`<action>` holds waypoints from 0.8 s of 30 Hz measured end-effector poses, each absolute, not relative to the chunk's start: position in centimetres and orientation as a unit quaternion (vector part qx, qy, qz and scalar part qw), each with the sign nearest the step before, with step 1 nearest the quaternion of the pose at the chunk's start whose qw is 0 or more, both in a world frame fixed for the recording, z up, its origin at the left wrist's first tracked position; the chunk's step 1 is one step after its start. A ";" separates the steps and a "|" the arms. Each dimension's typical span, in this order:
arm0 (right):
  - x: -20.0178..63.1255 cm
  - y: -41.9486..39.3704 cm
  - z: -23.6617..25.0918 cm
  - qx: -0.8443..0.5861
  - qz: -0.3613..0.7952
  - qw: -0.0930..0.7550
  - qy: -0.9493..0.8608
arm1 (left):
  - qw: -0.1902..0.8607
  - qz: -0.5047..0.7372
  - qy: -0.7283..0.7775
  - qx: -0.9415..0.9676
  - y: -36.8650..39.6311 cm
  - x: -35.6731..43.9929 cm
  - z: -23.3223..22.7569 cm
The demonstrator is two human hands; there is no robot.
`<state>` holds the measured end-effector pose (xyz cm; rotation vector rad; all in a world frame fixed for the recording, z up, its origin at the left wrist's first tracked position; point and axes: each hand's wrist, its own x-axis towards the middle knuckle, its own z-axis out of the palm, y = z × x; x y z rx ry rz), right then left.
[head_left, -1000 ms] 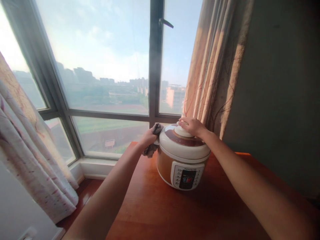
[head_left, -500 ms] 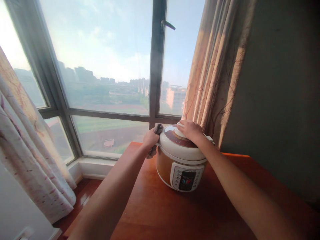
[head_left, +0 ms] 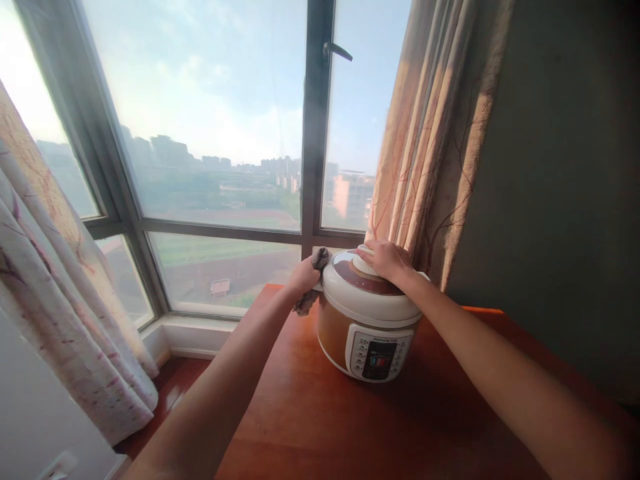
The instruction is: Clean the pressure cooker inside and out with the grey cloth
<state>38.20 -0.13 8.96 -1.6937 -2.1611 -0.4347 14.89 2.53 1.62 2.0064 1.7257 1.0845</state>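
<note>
A white and brown electric pressure cooker (head_left: 333,333) stands on the reddish-brown wooden table (head_left: 300,413), its control panel facing me. My left hand (head_left: 306,277) is closed on a crumpled grey cloth (head_left: 320,258) at the cooker's left side handle. Part of this cloth hangs below the hand. On top of the closed lid (head_left: 345,277), my right hand (head_left: 387,259) grips the white lid knob (head_left: 364,265), with the fingers curled over it. The hand and wrist hide part of the knob and of the lid's right side.
Behind the table are large windows (head_left: 215,133) with grey frames. A patterned curtain (head_left: 405,167) hangs close behind the cooker on the right, and another curtain (head_left: 65,300) hangs at left. A dark wall (head_left: 560,200) rises beyond the table's right side.
The whole view has shifted slightly, so everything sits a little further right. Both hands keep their grips, and the cooker stands in the same spot with its lid on.
</note>
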 end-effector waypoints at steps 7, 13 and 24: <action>38.4 -0.7 10.2 -0.576 -0.180 0.111 -0.790 | 0.144 0.373 0.601 0.692 2.4 15.0 1.5; 38.7 -0.4 10.8 -0.554 -0.201 0.069 -0.805 | 0.150 0.380 0.592 0.695 2.2 15.0 1.4; 38.4 -0.9 11.4 -0.533 -0.239 0.089 -0.807 | 0.156 0.388 0.590 0.690 2.4 14.9 1.2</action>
